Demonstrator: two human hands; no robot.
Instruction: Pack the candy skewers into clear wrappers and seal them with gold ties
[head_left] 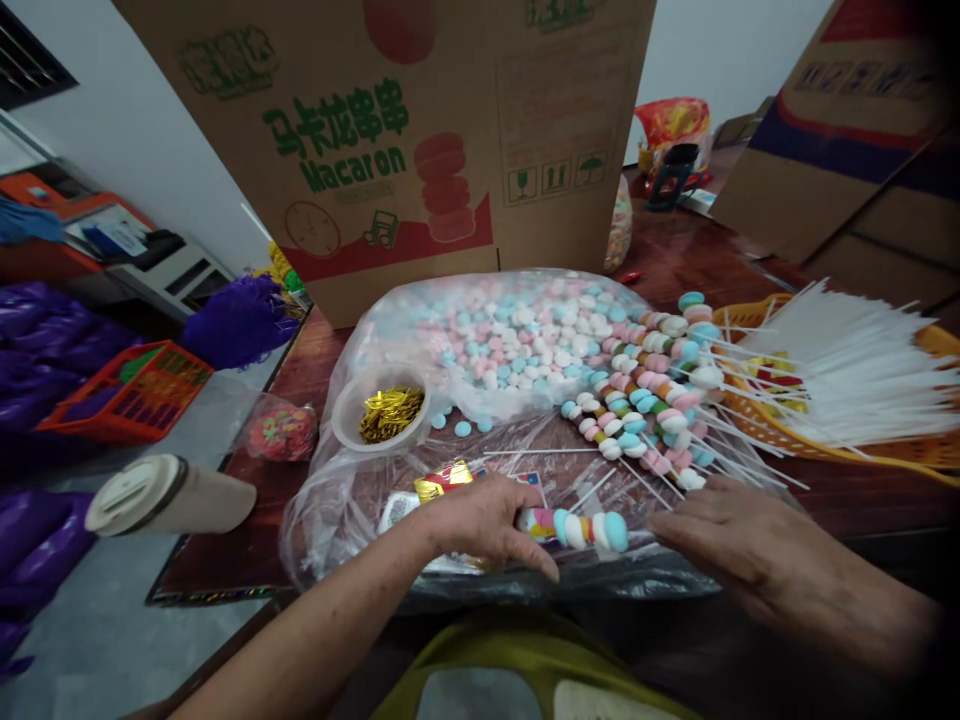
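A skewer of pink, white, blue and yellow candies (592,531) lies low in front of me. My left hand (480,520) has its thumb and fingers around the skewer's left end, with the rest hidden under the palm. To the right, my right hand (724,535) is slightly blurred, with fingers stretched toward the left and nothing visible in them. Just beyond it lies a pile of finished candy skewers (652,390), their white sticks pointing right. Gold and silver wrappers (442,480) lie partly under my left hand.
Loose pastel candies (525,345) fill a clear plastic bag. A white bowl (346,420) holds gold twist ties. White sticks (862,370) rest in an orange basket (900,455). A tall cardboard box (450,120) stands behind; a lidded cup (180,495) is at left.
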